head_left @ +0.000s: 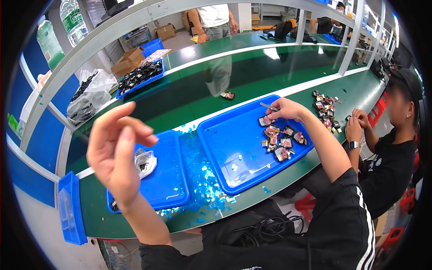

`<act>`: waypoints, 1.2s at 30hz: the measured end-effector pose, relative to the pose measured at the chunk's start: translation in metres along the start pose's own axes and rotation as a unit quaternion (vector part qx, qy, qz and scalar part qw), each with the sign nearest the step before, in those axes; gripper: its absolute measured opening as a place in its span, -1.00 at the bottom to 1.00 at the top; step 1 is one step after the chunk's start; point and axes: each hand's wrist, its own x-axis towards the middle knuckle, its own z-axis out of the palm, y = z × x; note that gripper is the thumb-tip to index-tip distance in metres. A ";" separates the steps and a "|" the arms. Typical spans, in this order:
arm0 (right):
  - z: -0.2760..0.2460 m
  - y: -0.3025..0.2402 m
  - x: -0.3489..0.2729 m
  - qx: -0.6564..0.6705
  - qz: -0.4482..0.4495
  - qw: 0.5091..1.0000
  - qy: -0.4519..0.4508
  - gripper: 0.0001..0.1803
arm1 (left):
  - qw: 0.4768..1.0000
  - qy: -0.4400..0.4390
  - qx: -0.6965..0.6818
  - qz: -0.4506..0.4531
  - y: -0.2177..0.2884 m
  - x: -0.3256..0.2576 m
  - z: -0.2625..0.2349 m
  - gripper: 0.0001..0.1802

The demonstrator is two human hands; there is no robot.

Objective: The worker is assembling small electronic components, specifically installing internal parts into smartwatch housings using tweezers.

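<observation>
The left hand [118,155] is rising large at the left of the frame, fingers curling loosely and standing apart over a blue tray [173,173] with a crumpled white bag [145,163]; the right hand [288,110], right of centre, is pinching a slim metal tool [269,107] over small parts [281,140], boxy, black, pink and yellow; whether its fingertips are touching one, I cannot tell. The parts are lying at the right of a larger smooth blue tray [229,148]; glinting blue flakes [202,180] are littering the green bench [108,222] between the trays; at right, a co-worker [382,180] is sitting beside a second heap [326,108]; farther off, a tray of black pieces [118,95] is resting at upper left, near cardboard boxes [128,62]; a person [215,18] is standing at top centre.
</observation>
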 end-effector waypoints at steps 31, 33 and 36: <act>0.037 -0.042 0.015 -0.142 -0.141 0.980 -0.003 -0.84 | 0.875 -0.385 0.192 -0.223 -0.093 -0.018 0.046 -0.64; 0.039 -0.040 0.021 -0.128 -0.157 0.979 -0.014 -0.81 | 0.879 -0.375 0.170 -0.241 -0.104 -0.026 0.058 -0.58; 0.043 -0.042 0.024 -0.122 -0.172 0.977 0.038 -0.77 | 0.877 -0.384 0.155 -0.245 -0.120 -0.035 0.069 -0.57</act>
